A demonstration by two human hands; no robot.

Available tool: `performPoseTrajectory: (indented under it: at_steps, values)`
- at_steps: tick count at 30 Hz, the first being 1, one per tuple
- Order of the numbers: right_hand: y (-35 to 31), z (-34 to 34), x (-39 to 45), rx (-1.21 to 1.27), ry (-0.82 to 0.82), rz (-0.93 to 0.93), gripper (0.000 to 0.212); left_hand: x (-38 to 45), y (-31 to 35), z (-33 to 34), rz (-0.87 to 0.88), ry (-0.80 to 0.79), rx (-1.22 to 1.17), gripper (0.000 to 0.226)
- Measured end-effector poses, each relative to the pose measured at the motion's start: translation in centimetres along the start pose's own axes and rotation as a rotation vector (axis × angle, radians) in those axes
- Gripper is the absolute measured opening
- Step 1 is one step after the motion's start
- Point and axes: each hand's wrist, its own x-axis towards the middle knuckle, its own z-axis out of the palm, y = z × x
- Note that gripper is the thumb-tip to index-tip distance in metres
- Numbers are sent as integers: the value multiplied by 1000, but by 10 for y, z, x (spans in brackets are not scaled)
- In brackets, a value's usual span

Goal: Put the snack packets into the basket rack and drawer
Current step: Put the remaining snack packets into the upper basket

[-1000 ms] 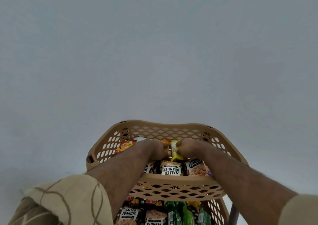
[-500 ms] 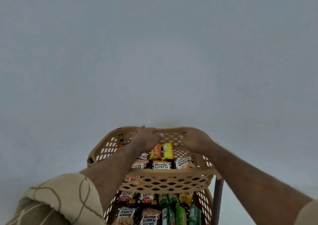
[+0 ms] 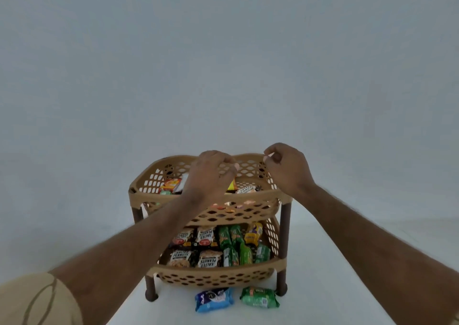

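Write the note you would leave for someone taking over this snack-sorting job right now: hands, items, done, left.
Left hand: empty, over the top basket.
Right hand: empty, loosely curled above its far rim.
Done: packets lie in the top basket; the lower basket holds peanut and green packets.
Left: blue packet and green packet lie in front of the rack. No drawer in view.

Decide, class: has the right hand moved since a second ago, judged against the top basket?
Yes. The right hand rose out of the top basket to its far rim.
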Motion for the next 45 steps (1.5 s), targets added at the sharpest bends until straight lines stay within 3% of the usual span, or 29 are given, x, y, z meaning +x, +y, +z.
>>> performPoseTrajectory:
  at_steps: [5, 8, 14, 19, 24, 28, 32, 34, 38, 45]
  values:
    - [1, -5, -42, 35, 80, -125, 14, -58, 18, 6, 167, 185, 84, 22]
    - [5, -9, -68, -2, 153, -233, 13, -96, 15, 17, 188, 207, 71, 15]
    - [30, -12, -120, -14, 217, -299, 10, -174, -12, 46, 82, 23, 94, 14]
    - [66, -9, -164, -19, 160, -206, 10, -225, -46, 68, -104, -267, 201, 14]
    - [99, -3, -205, -101, 18, -96, 17, -248, -70, 86, -358, -532, 227, 48]
    - [116, 6, -228, -130, -129, -14, 14, -255, -77, 102, -398, -665, 302, 68]
    - [123, 21, -243, -124, -256, 31, 12, -260, -75, 113, -366, -572, 406, 55]
    - [126, 31, -247, -144, -329, 38, 10, -265, -76, 117, -388, -576, 421, 61]
    - [134, 50, -244, -221, -574, 102, 37, -277, -84, 121, -439, -667, 398, 74]
    - [142, 79, -231, -316, -794, 164, 66, -279, -82, 102, -429, -667, 398, 38]
